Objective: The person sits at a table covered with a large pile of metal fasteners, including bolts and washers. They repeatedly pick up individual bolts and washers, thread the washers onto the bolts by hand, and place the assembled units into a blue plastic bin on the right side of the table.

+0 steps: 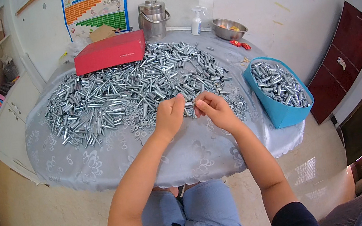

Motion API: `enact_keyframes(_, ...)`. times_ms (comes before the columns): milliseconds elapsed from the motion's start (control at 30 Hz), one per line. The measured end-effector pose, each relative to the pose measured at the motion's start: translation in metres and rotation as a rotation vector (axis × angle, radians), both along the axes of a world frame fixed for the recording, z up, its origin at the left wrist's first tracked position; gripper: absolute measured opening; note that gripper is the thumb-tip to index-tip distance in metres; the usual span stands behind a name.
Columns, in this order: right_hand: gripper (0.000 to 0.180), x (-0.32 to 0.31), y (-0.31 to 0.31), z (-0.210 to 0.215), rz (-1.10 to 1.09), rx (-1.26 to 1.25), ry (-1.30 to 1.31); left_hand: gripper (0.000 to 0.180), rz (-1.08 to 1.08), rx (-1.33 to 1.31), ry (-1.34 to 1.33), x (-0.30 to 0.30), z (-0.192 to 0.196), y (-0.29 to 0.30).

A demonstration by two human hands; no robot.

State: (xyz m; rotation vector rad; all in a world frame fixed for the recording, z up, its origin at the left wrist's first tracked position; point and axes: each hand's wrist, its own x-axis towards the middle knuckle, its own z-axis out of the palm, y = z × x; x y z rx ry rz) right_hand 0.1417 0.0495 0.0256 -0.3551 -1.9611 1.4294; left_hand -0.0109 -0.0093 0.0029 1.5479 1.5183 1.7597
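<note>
Over the front edge of a pile of silvery metal sleeves and bolts (92,94), my two hands are close together with the fingertips almost meeting. My left hand (170,117) is closed, thumb on top, and its fingers hide what they hold. The thumb and fingers of my right hand (216,111) are pinched together; what lies between them is too small to make out. Small metal washers and nuts (140,119) are strewn beside and beneath both hands. To the right, a blue fabric bin (281,118) is filled with similar metal pieces.
A red box (110,52) rests at the pile's back. Behind stand a steel canister (153,20), a white spray bottle (196,22) and a steel bowl (230,33). Red wrappers (240,45) lie near the bowl. The tablecloth (90,167) is silvery-grey. A person's leg (357,210) shows at lower right.
</note>
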Motion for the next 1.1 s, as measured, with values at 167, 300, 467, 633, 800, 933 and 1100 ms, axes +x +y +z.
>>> enact_keyframes(167,0.015,0.0,-0.001,-0.007,-0.096,0.046,0.069,0.049,-0.025,-0.05,-0.067,-0.001,-0.003,0.005)
enact_keyframes(300,0.02,0.001,0.001,-0.007,-0.124,0.044,0.082,0.048,0.003,-0.055,-0.069,0.001,-0.004,0.006)
enact_keyframes(467,0.022,0.004,0.002,-0.008,-0.167,0.148,0.066,0.048,-0.03,-0.088,-0.119,0.003,-0.001,0.004)
enact_keyframes(633,0.025,0.003,-0.001,-0.002,-0.179,0.358,0.068,0.05,-0.079,-0.12,-0.233,0.002,-0.003,0.006)
enact_keyframes(800,0.017,0.003,-0.002,-0.003,-0.201,0.222,0.051,0.048,-0.084,-0.161,-0.179,0.001,-0.001,0.005)
enact_keyframes(933,0.016,0.004,0.001,-0.003,-0.164,0.042,-0.053,0.049,-0.067,-0.139,-0.093,0.002,-0.002,0.005)
enact_keyframes(1100,0.027,0.007,0.001,-0.001,-0.107,0.021,-0.089,0.05,-0.03,-0.127,-0.077,0.005,-0.003,0.005)
